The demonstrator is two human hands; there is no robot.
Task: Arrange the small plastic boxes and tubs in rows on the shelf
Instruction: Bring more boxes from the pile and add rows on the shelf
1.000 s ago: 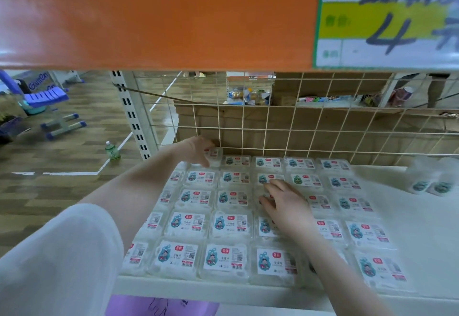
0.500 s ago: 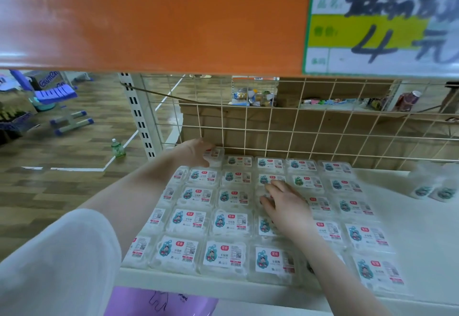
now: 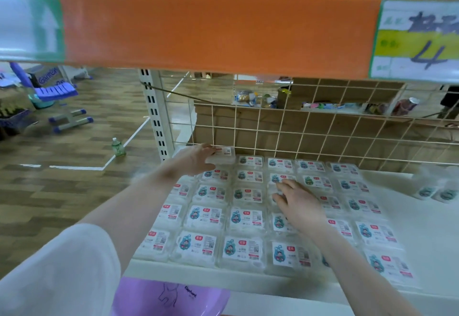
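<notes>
Several small clear plastic boxes (image 3: 244, 218) with white labels lie in neat rows on the white shelf (image 3: 422, 228). My left hand (image 3: 196, 160) reaches to the back left corner and grips one box (image 3: 222, 155) that sits raised above the row, against the wire grid. My right hand (image 3: 298, 204) lies flat, fingers spread, on boxes in the middle of the rows. Two small white tubs (image 3: 434, 191) stand apart at the right of the shelf.
An orange shelf edge (image 3: 211, 29) with a price card (image 3: 417, 39) hangs overhead. A wire grid (image 3: 323, 136) backs the shelf, with a white upright post (image 3: 156, 116) at left. A purple basin (image 3: 171, 298) sits below. A bottle (image 3: 118, 148) stands on the wooden floor.
The view has tilted and shifted right. My left hand stays at the back corner box; my right hand stays on the middle boxes.
</notes>
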